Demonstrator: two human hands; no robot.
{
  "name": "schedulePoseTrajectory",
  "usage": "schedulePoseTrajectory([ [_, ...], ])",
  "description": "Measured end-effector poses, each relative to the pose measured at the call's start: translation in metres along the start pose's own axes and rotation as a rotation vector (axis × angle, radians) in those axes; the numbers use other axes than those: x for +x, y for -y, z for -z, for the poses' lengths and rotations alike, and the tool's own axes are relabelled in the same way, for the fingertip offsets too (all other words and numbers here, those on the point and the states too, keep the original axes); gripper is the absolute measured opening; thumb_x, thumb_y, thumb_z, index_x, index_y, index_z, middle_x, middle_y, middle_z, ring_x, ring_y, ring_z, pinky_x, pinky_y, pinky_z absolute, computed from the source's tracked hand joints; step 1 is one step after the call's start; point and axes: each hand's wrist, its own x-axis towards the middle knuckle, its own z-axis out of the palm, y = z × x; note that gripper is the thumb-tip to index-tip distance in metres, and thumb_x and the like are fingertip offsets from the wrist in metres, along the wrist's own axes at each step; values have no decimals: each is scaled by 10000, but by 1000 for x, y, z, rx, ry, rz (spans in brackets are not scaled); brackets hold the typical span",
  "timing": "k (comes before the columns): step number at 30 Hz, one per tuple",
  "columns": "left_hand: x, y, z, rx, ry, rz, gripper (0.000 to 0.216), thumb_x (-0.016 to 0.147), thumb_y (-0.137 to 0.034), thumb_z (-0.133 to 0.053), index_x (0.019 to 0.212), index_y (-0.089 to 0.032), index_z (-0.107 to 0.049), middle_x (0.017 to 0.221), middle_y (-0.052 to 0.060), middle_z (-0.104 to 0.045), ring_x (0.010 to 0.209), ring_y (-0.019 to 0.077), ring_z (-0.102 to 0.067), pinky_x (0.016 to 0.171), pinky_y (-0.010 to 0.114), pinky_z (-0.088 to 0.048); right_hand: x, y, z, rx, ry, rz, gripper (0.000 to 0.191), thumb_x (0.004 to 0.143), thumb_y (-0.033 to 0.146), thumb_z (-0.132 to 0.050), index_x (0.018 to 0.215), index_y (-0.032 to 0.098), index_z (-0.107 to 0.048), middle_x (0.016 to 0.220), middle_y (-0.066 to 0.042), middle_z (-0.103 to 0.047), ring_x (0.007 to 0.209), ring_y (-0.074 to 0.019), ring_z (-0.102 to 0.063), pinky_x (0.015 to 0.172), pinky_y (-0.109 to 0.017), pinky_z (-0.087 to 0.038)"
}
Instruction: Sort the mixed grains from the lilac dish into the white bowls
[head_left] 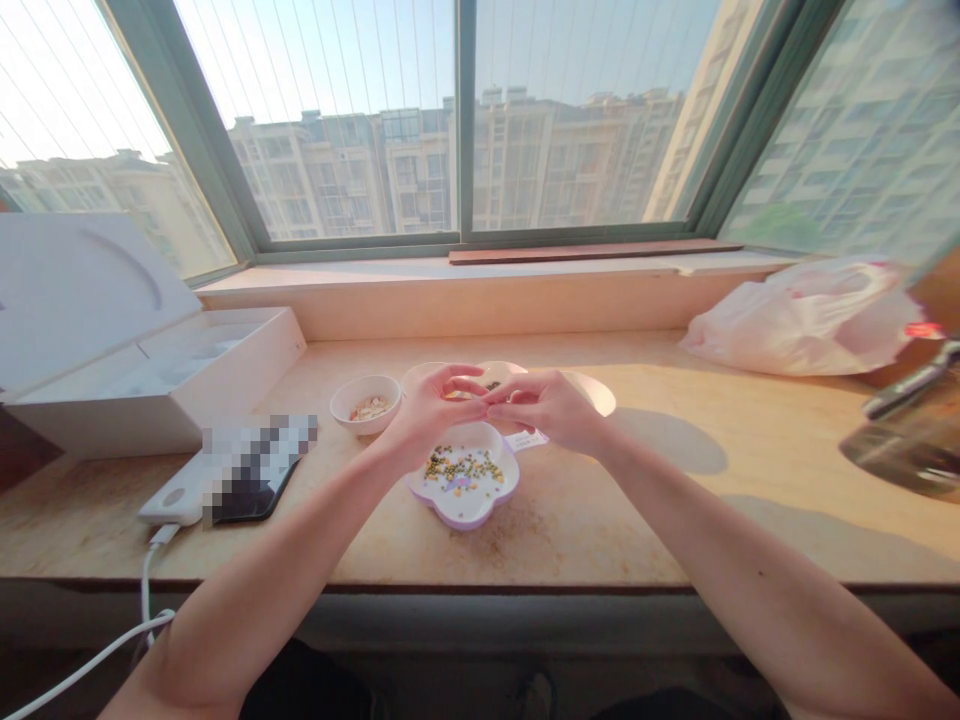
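My left hand (pixel 441 400) and my right hand (pixel 553 408) meet above the worktop, fingertips close together. The fingers of each are bent into a pinch; anything between them is too small or hidden to make out. Just below them lies a flower-shaped white dish (pixel 465 512) with a lilac rim. Scattered in it are small green beans and yellow grains (pixel 461 467). Behind my hands stand white bowls, partly covered; one bowl (pixel 511 369) has dark beans inside, and another bowl (pixel 600 393) shows at the right. A white bowl (pixel 346 412) with pale pieces sits to the left.
An open white box (pixel 172 390) stands at the left, near a white device (pixel 176 497) with a cable and a dark phone (pixel 251 500). At the right are a plastic bag (pixel 802 315) and a shiny metal vessel (pixel 900 450). A small white label (pixel 527 440) lies by the dish.
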Motion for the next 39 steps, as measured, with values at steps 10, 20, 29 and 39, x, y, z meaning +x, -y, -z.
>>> schedulePoseTrajectory([
  [10, -1, -6, 5, 352, 38, -34, 188, 885, -138, -650, 1067, -140, -697, 1052, 85, -763, 875, 164, -743, 841, 335, -612, 3, -3, -3, 67, -43, 14, 404, 766, 574, -817, 815, 175, -768, 617, 20, -578, 549, -92, -425, 508, -247, -312],
  [20, -13, 3, 7, 1428, 468, -232, 302, 873, -44, -472, 822, -143, -753, 876, 119, -776, 793, 239, -724, 755, 321, -538, 0, 8, 5, 632, 149, -208, 447, 740, 539, -866, 739, 175, -605, 669, 44, -542, 523, -59, -370, 471, -215, -263],
  [29, -14, 13, -1, 1510, 470, -235, 294, 892, -13, -468, 845, -146, -727, 962, 113, -771, 873, 239, -739, 736, 295, -544, 0, 5, 11, 695, 133, -247, 346, 818, 469, -795, 758, 183, -609, 667, 44, -560, 511, -66, -375, 481, -219, -287],
  [39, -16, 12, -8, 1486, 486, -266, 274, 885, 23, -456, 867, -125, -685, 1000, 113, -749, 914, 243, -743, 769, 313, -562, -1, 8, 8, 675, 139, -247, 406, 784, 512, -825, 715, 180, -602, 640, 49, -512, 522, -68, -370, 489, -217, -292],
])
